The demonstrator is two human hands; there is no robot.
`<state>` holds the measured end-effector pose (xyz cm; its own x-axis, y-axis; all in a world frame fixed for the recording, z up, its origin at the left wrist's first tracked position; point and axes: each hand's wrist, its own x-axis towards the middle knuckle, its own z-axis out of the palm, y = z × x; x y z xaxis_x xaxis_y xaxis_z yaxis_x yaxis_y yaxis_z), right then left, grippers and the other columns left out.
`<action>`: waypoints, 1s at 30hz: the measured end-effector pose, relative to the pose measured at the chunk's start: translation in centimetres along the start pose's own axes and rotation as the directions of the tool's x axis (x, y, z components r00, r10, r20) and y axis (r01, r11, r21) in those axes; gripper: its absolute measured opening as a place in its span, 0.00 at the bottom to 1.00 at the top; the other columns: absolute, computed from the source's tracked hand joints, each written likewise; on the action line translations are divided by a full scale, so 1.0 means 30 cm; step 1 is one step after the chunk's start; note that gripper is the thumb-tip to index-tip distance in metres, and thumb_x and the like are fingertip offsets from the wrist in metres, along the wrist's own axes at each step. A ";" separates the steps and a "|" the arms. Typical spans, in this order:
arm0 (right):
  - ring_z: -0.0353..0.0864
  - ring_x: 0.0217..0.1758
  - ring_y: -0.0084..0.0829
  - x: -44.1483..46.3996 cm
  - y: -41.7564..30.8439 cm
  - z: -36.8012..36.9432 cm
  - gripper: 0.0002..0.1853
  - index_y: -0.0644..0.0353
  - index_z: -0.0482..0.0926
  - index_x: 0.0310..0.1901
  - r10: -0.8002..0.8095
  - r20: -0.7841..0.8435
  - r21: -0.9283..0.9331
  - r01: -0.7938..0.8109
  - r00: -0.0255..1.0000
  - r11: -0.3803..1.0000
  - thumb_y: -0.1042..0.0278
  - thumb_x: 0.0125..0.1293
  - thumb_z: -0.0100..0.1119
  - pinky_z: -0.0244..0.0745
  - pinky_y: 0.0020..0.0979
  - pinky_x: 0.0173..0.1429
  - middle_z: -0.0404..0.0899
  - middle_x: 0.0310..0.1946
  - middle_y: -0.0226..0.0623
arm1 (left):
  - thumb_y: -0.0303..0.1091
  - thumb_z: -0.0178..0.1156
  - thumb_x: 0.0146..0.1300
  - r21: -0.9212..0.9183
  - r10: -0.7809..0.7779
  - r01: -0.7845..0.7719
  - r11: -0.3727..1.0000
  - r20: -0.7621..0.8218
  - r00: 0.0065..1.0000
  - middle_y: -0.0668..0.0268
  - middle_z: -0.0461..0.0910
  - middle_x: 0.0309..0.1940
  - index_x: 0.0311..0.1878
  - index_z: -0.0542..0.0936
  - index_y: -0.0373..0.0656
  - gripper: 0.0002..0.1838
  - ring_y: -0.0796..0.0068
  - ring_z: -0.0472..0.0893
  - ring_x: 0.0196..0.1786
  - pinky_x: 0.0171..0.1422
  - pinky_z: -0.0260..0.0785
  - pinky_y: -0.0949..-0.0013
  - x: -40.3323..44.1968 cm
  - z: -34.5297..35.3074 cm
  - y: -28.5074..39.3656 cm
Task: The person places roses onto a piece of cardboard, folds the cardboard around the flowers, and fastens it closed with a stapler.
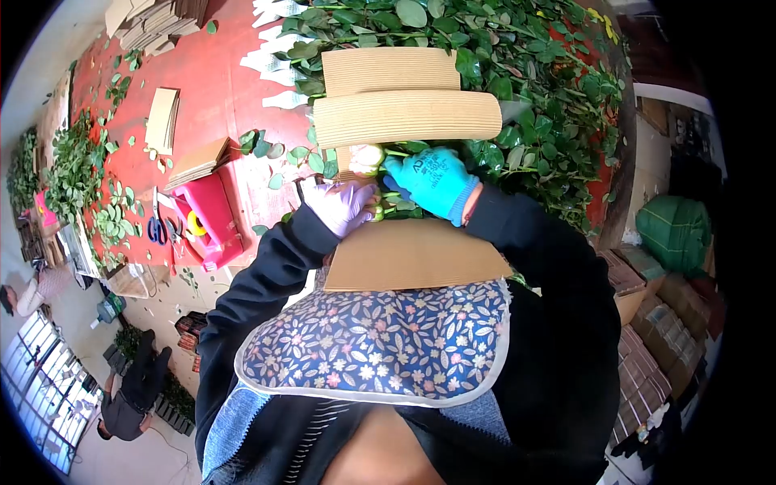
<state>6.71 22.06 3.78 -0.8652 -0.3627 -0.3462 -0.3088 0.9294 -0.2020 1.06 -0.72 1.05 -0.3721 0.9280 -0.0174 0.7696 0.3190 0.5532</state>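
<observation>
My left hand [339,204], in a pale purple glove, has its fingers closed around something near small green-and-pink flower heads; what it grips is hidden. My right hand [436,183], in a turquoise glove, is closed over green stems just right of a pale pink rose [366,159]. Both hands are between two pieces of corrugated cardboard. The upper cardboard [408,118] curls over at its near edge, beyond my hands. A flat brown sheet [416,255] lies nearer my body, above a floral apron [380,343].
Leafy stems [550,121] cover the red table [234,73] on the right. On the left are a pink holder [212,222], scissors [157,226], cardboard pieces [162,121] and a cardboard stack [158,24]. Another person [129,396] is at the lower left, well apart.
</observation>
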 end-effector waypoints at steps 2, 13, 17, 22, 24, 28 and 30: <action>0.83 0.22 0.37 0.014 0.012 0.049 0.10 0.54 0.77 0.43 -0.059 -0.063 -0.042 0.056 0.996 0.998 0.59 0.69 0.50 0.72 0.44 0.22 0.80 0.21 0.32 | 0.42 0.70 0.56 -0.017 0.005 -0.005 1.000 0.001 1.000 0.62 0.81 0.34 0.57 0.77 0.45 0.26 0.62 0.84 0.34 0.38 0.76 0.62 0.000 0.006 -0.006; 0.83 0.23 0.38 -0.001 0.022 0.033 0.12 0.52 0.77 0.50 -0.192 -0.035 -0.076 0.189 0.981 0.979 0.63 0.67 0.51 0.72 0.43 0.23 0.79 0.21 0.30 | 0.32 0.71 0.49 0.014 -0.037 0.038 0.999 -0.035 0.999 0.58 0.77 0.56 0.49 0.81 0.40 0.22 0.62 0.85 0.47 0.48 0.81 0.64 -0.013 0.007 0.025; 0.80 0.20 0.38 -0.035 0.001 -0.050 0.15 0.52 0.77 0.50 -0.104 -0.233 0.055 0.120 0.967 0.991 0.55 0.68 0.55 0.71 0.42 0.24 0.77 0.17 0.32 | 0.31 0.70 0.50 -0.062 -0.069 0.069 0.996 -0.003 0.998 0.58 0.77 0.55 0.49 0.81 0.39 0.21 0.62 0.85 0.47 0.47 0.81 0.65 -0.018 0.013 0.023; 0.81 0.22 0.42 0.022 0.013 -0.006 0.15 0.53 0.79 0.48 0.054 -0.185 0.018 -0.051 0.981 0.999 0.53 0.69 0.57 0.72 0.47 0.29 0.78 0.19 0.35 | 0.31 0.70 0.50 -0.100 -0.060 0.056 0.993 -0.039 0.997 0.58 0.78 0.55 0.49 0.81 0.39 0.20 0.64 0.85 0.47 0.47 0.80 0.65 -0.021 0.021 0.015; 0.81 0.25 0.44 0.038 0.021 0.005 0.13 0.54 0.78 0.44 0.068 -0.102 0.067 -0.062 0.992 0.996 0.54 0.69 0.58 0.72 0.48 0.32 0.80 0.21 0.37 | 0.31 0.70 0.50 -0.071 -0.061 0.058 0.996 -0.042 0.997 0.58 0.78 0.54 0.49 0.81 0.38 0.20 0.63 0.85 0.47 0.47 0.80 0.65 -0.020 0.005 0.027; 0.83 0.34 0.48 0.032 0.036 -0.017 0.11 0.57 0.77 0.38 0.071 -0.125 0.218 -0.042 0.990 0.975 0.58 0.66 0.59 0.74 0.49 0.38 0.82 0.29 0.44 | 0.30 0.69 0.51 -0.093 -0.041 0.036 0.995 -0.053 0.998 0.58 0.78 0.53 0.48 0.81 0.38 0.19 0.63 0.85 0.47 0.46 0.80 0.64 -0.013 0.013 0.019; 0.83 0.34 0.48 0.016 0.055 -0.004 0.12 0.57 0.78 0.37 0.012 -0.152 0.451 0.058 0.988 0.891 0.56 0.67 0.58 0.73 0.49 0.38 0.82 0.28 0.44 | 0.30 0.69 0.51 -0.114 -0.100 0.101 0.988 0.014 0.995 0.57 0.78 0.53 0.47 0.81 0.40 0.18 0.61 0.85 0.47 0.46 0.80 0.63 -0.017 0.014 0.020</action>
<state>5.74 23.43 3.41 -0.9188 -0.3369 -0.2056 -0.1474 0.7762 -0.6130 1.93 -0.91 1.04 -0.4395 0.8942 -0.0845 0.6639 0.3868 0.6401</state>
